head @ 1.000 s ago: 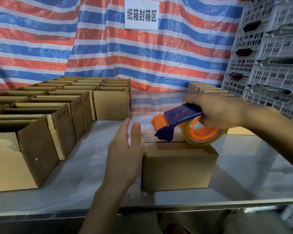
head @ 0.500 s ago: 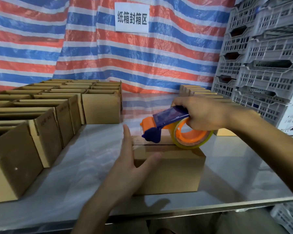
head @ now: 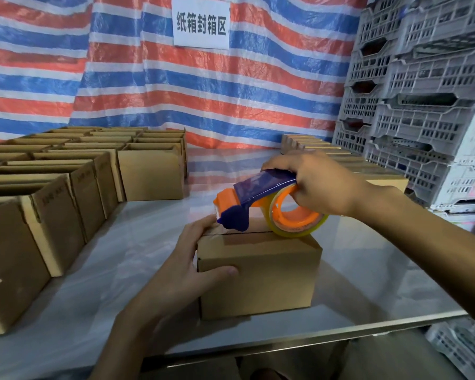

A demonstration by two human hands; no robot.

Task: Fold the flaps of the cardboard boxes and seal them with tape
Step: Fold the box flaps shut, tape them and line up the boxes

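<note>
A small cardboard box (head: 261, 281) with its top flaps folded flat stands on the steel table near the front edge. My left hand (head: 187, 264) grips the box's left end, fingers over the top left corner and thumb on the front face. My right hand (head: 313, 185) holds a blue and orange tape dispenser (head: 261, 204) with a clear tape roll. The dispenser rests on the box's top along the flap seam, its orange nose at the left end beside my left fingers.
Rows of open cardboard boxes (head: 66, 187) fill the left of the steel table (head: 381, 292). More boxes (head: 327, 154) sit at the back right. Grey plastic crates (head: 422, 91) are stacked on the right. A striped tarp hangs behind.
My left hand moved from beside the box onto its left end and now grips it. The dispenser stays on the box top with its nose now at the left edge.
</note>
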